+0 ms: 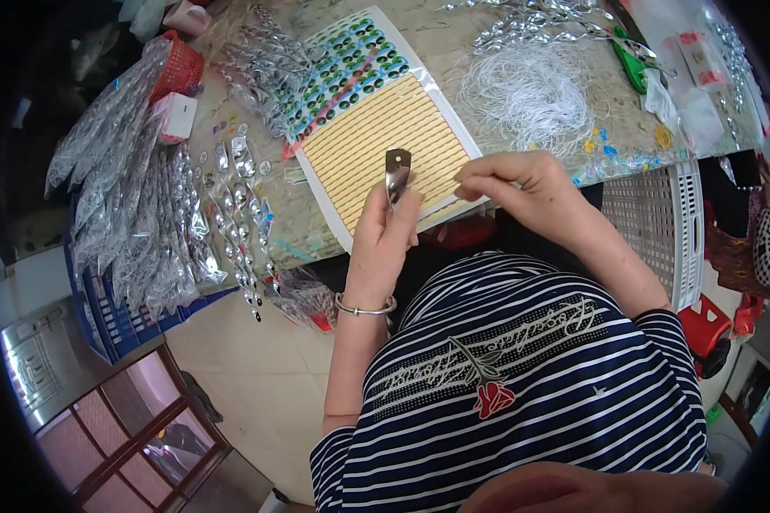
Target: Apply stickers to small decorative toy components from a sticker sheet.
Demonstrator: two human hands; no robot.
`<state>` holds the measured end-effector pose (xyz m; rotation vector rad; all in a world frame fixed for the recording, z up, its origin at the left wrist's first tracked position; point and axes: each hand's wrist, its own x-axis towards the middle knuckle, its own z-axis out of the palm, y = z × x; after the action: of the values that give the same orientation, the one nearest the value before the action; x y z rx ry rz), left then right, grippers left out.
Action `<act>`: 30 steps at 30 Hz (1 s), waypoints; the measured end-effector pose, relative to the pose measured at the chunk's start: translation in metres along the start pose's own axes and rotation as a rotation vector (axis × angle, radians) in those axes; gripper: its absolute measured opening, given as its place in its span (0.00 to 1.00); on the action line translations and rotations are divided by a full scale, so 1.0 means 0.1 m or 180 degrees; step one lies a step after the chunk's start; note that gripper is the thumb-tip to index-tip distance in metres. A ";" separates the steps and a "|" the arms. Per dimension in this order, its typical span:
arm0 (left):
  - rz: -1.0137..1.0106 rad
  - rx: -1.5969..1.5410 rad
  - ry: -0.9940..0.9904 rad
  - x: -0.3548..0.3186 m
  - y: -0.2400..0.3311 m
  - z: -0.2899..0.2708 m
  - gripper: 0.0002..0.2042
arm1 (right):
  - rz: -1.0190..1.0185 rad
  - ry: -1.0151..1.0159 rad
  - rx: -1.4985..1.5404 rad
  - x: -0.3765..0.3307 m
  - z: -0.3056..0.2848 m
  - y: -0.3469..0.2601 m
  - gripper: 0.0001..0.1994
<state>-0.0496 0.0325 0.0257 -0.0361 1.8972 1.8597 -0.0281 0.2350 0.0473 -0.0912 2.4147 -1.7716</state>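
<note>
My left hand [383, 232] is closed around a shiny silver twisted strip [398, 164], whose rounded end with a small hole sticks up past the fingertips. The rest of the strip is hidden in the hand. To its right, my right hand [526, 184] has thumb and forefinger pinched together; whatever may be between them is too small to make out. Under both hands lies a sheet of yellow paper with rows of dark wavy lines [376, 141]. A sheet of green and blue oval stickers [351, 64] covers the upper part of it.
A tangle of white string [530, 92] lies at the right, near green-handled scissors [630, 61]. Loose silver twisted strips [239, 184] and a heap of bagged ones [145, 197] fill the left. A red basket [178, 68] stands behind them. A white plastic crate [650, 222] is below the table's right edge.
</note>
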 end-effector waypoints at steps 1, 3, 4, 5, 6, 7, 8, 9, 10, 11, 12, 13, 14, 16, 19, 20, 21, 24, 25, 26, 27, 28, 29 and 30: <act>0.0005 0.0004 0.0010 0.01 0.02 -0.02 0.15 | 0.0001 0.0251 0.0212 0.01 0.00 0.00 0.07; -0.0125 -0.0489 -0.0113 0.01 0.03 -0.03 0.16 | 0.0011 0.0200 0.0228 0.02 -0.03 0.00 0.09; -0.0128 -0.0493 -0.0119 0.01 0.02 -0.03 0.16 | 0.0107 0.0120 0.0643 0.03 -0.03 -0.03 0.09; -0.0053 -0.0439 -0.0190 0.02 0.02 -0.03 0.16 | 0.0200 0.0037 0.1058 0.05 -0.02 -0.05 0.09; 0.0022 -0.0385 -0.0261 0.03 0.01 -0.03 0.16 | 0.0201 0.0037 0.1054 0.06 -0.02 -0.06 0.09; 0.0023 -0.0390 -0.0262 0.02 -0.02 -0.02 0.16 | 0.0083 -0.0021 0.0867 0.08 -0.01 -0.07 0.09; 0.0014 -0.0388 -0.0212 0.02 -0.06 0.00 0.17 | -0.0037 -0.0084 0.0676 0.09 -0.01 -0.08 0.09; 0.0005 -0.0386 -0.0161 0.02 -0.08 0.01 0.17 | -0.0037 -0.0091 0.0667 0.10 0.02 -0.08 0.09; 0.0007 -0.0396 -0.0156 0.01 -0.07 0.03 0.17 | -0.0074 -0.0038 0.0860 0.11 0.05 -0.05 0.09; 0.0047 -0.0418 -0.0162 0.00 -0.06 0.04 0.17 | -0.0110 0.0011 0.1057 0.11 0.07 -0.03 0.09; 0.0085 -0.0439 -0.0168 0.00 -0.05 0.04 0.17 | -0.0107 -0.0002 0.1054 0.11 0.05 -0.05 0.09; 0.0082 -0.0446 -0.0158 0.00 -0.07 0.04 0.17 | 0.0056 -0.0090 0.0917 0.11 0.02 -0.10 0.09; 0.0072 -0.0430 -0.0210 0.00 -0.09 0.03 0.18 | 0.0219 -0.0170 0.0784 0.11 0.00 -0.12 0.09; 0.0053 -0.0415 -0.0264 -0.01 -0.11 0.03 0.20 | 0.0122 -0.0113 0.0683 0.12 0.02 -0.03 0.09; 0.0062 -0.0434 -0.0233 -0.03 -0.11 0.07 0.18 | 0.0096 -0.0069 0.0598 0.10 0.01 -0.06 0.08; 0.0031 -0.0484 -0.0252 -0.03 -0.10 0.08 0.18 | 0.0161 -0.0092 0.0622 0.10 0.01 -0.07 0.08; 0.0000 -0.0534 -0.0270 -0.04 -0.09 0.10 0.19 | 0.0170 -0.0092 0.0622 0.10 0.00 -0.05 0.08; -0.0025 -0.0580 -0.0314 -0.03 -0.07 0.12 0.18 | 0.0025 -0.0042 0.0230 0.10 0.00 0.03 0.07; -0.0031 -0.0580 -0.0324 -0.03 -0.08 0.13 0.18 | -0.0193 0.0080 0.0435 0.09 0.03 0.08 0.07; -0.0109 -0.0580 -0.0319 -0.02 -0.09 0.13 0.18 | -0.0413 0.0188 0.0641 0.10 0.05 0.07 0.07; -0.0186 -0.0580 -0.0315 -0.01 -0.11 0.12 0.17 | -0.0407 0.0184 0.0641 0.09 0.03 0.01 0.07; -0.0192 -0.0585 -0.0313 0.01 -0.15 0.10 0.17 | -0.0249 0.0059 0.0994 0.07 0.00 -0.10 0.07; -0.0377 -0.0510 -0.0338 0.03 -0.20 0.08 0.18 | -0.0087 -0.0054 0.1345 0.05 -0.02 -0.17 0.07; -0.0561 -0.0435 -0.0362 0.04 -0.22 0.07 0.20 | -0.0079 -0.0049 0.1343 0.07 0.00 -0.16 0.07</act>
<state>-0.0432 0.0385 0.0037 -0.1352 1.6342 1.8281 -0.0355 0.2290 0.0622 -0.0868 1.9829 -2.2350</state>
